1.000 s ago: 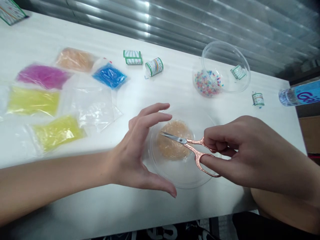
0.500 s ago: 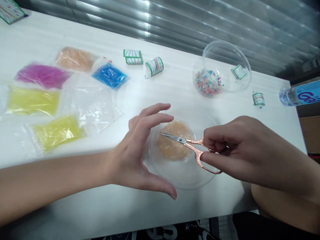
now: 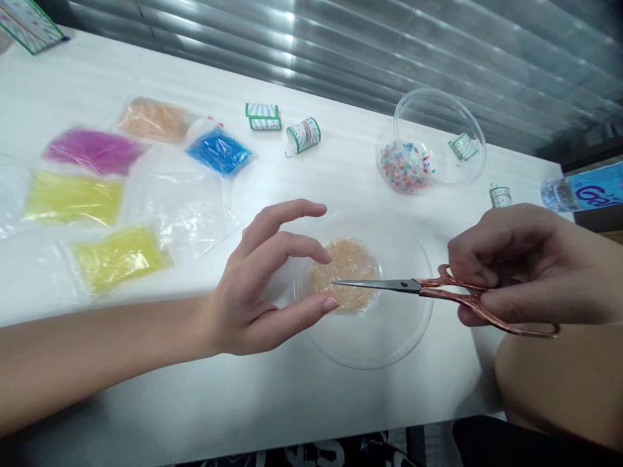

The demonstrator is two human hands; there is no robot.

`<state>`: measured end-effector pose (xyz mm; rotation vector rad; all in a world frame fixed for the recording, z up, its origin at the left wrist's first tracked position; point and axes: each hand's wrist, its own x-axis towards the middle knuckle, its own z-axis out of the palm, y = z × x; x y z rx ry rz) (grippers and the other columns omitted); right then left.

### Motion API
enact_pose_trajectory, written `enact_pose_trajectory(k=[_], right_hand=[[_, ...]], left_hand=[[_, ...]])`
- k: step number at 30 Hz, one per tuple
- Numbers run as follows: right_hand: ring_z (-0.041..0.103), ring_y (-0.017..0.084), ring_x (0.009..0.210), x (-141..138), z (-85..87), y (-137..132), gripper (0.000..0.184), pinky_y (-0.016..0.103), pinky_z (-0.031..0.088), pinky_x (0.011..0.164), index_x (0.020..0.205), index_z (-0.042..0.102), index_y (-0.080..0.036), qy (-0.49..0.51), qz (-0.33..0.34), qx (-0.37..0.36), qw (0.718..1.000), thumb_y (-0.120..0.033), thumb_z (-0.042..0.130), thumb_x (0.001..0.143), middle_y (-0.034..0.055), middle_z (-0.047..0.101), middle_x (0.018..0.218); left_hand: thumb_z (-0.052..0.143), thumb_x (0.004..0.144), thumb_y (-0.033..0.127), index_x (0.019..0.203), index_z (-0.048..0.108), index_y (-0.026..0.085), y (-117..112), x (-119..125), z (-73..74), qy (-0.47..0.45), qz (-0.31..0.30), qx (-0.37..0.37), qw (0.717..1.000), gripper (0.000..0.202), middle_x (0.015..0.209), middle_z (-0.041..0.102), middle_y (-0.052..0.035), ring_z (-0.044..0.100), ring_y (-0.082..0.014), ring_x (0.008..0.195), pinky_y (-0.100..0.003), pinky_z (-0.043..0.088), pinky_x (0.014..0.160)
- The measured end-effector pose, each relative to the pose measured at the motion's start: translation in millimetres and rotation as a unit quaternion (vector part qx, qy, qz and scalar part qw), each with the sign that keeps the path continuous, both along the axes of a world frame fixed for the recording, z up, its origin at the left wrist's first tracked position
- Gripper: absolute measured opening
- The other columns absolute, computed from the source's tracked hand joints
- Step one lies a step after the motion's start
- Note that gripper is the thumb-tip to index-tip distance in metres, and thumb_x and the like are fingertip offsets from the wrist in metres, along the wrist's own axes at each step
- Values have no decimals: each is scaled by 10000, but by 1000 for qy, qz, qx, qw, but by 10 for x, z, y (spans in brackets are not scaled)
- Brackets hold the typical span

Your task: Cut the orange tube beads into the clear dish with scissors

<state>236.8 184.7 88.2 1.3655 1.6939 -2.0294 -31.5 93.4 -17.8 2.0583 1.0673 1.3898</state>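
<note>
My right hand (image 3: 516, 266) grips small scissors (image 3: 413, 285) with copper-coloured handles. Their blades are closed together and point left, above a clear plastic bowl (image 3: 360, 357). Inside the bowl lies a round heap of pale orange, shiny strand-like material (image 3: 353, 266). My left hand (image 3: 277, 279) is over the bowl's left side with fingers curved and apart from the thumb, holding nothing. The scissor tips come close to its thumb and fingertips; whether they touch cannot be told.
Left on the white table lie bags of yellow (image 3: 119, 256), purple (image 3: 92, 150), orange (image 3: 156, 120) and blue (image 3: 219, 150) material. Behind are curled paper labels (image 3: 304, 134), a tub of coloured beads (image 3: 406, 168) and a tilted clear bowl (image 3: 479, 123). A bottle (image 3: 584, 188) lies far right.
My right hand has drawn back to the right with the scissors, whose blades are now closed. The thumb and fingers of my left hand have come nearer each other.
</note>
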Motion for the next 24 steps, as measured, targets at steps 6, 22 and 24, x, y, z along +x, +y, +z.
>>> enact_pose_trajectory(k=[6, 22, 24], right_hand=[[448, 62, 477, -26, -9, -14, 336, 167, 377, 442, 534, 486, -171, 2, 6, -14, 1000, -151, 804, 643, -54, 457, 509], [360, 48, 441, -100, -9, -63, 432, 181, 343, 416, 536, 366, -180, -27, 15, 9, 999, -155, 785, 640, -70, 358, 515], [373, 50, 443, -92, -14, -50, 405, 180, 346, 423, 528, 396, -175, -20, 22, -3, 1000, -137, 779, 653, -67, 385, 504]], left_hand=[[710, 798, 218, 942, 592, 212, -40, 11, 11, 11, 13, -4, 1000, 187, 1276, 555, -110, 537, -260, 1194, -445, 464, 974], [708, 817, 307, 934, 608, 242, 0, -6, 11, 37, 16, 28, 999, 166, 1246, 565, -73, 569, -253, 1116, -452, 495, 936], [709, 819, 299, 935, 608, 247, 3, -9, 13, 41, 15, 25, 999, 163, 1236, 569, -64, 569, -247, 1112, -450, 496, 938]])
